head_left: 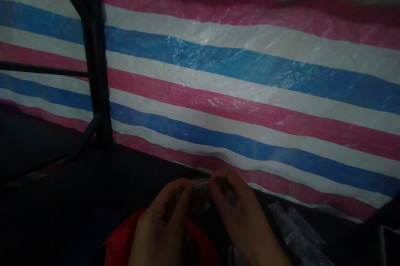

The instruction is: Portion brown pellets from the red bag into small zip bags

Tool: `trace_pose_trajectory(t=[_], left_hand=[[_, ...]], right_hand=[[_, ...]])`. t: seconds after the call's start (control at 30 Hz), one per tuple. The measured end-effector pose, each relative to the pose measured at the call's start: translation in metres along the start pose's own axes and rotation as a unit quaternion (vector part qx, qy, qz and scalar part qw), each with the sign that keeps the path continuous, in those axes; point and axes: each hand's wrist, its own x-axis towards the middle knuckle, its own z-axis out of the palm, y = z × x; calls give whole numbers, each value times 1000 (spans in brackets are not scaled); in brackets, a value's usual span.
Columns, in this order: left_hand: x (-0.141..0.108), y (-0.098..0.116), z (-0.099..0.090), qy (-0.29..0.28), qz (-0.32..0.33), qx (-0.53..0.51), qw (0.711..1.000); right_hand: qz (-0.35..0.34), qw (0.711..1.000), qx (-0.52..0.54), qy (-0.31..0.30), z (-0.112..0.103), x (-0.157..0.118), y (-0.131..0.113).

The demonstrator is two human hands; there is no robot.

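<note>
A small clear zip bag (200, 193) is stretched between my two hands at the lower middle of the head view. My left hand (165, 212) pinches its left top corner between thumb and fingers. On the other corner, my right hand (234, 203) has thumb and forefinger pressed together. The bag's contents are too dark to make out. Below my left hand is a red plastic bag (120, 239), its mouth spread open, with dark contents I cannot identify. Several flat clear plastic bags (296, 232) lie to the right of my right forearm.
A striped red, white and blue tarp (243, 86) hangs behind the dark surface (137, 170). A dark metal frame post (95, 57) stands at left with bars joined to it. At the lower right edge is a dark object with a pale rim (383, 241).
</note>
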Motion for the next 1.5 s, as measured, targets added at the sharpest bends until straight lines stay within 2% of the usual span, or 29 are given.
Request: trace_pose_trajectory(t=[0.23, 0.37, 0.5, 0.7, 0.9, 1.03, 1.23, 1.33, 1.5], left_hand=[[0, 1, 2, -21, -6, -10, 1000], [-2, -3, 3, -26, -9, -15, 1000], [-4, -6, 1, -62, -10, -24, 998], [-3, -2, 3, -39, -11, -3, 999], [0, -9, 1, -62, -22, -26, 998], [2, -16, -4, -77, -27, 23, 996], [-2, -6, 1, -40, -27, -31, 998], [-4, -4, 1, -56, -43, -45, 996], [-3, -17, -3, -86, -32, -5, 996]], right_hand=[[-1, 1000, -31, 6, 3, -2, -2], [14, 1000, -16, -16, 4, -3, -1], [10, 999, -32, -13, 5, -3, 0], [-21, 998, -52, -4, 5, -4, -5], [-8, 998, -56, -14, 4, -4, -5], [-7, 998, -66, -13, 4, -4, -4], [-28, 999, -31, -31, 3, -4, -4], [-19, 999, -31, -29, 3, -4, -6], [-25, 999, -14, -31, 2, -5, -9]])
